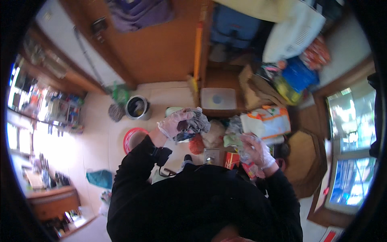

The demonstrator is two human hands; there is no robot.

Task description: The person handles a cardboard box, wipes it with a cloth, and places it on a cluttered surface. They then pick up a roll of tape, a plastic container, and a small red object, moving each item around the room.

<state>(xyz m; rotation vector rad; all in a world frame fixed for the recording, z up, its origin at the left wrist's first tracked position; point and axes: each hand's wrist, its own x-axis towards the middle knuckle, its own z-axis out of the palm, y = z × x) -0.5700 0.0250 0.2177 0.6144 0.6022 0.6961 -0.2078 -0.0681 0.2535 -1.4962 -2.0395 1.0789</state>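
Both hands wear thin clear plastic gloves. My left hand [173,123] grips a bundle of crumpled grey cloth [198,122], which looks like a rag, above the floor. To the right, my right hand [257,151] hovers over a pile of bags with its fingers partly bent. Something clear and crinkled [244,156] shows near its fingertips, but blur hides whether it is held. Beside those fingers lies a pale green bundle [232,140]. A red box [232,160] and an orange-red bag [196,144] are on the floor between the hands.
A lined bin [148,113] and a red basin [128,137] stand left of my left hand. A white and orange bag [269,122] lies beyond my right hand. Ahead, a clear plastic container [218,99] sits by an open cupboard, near a broom [197,60].
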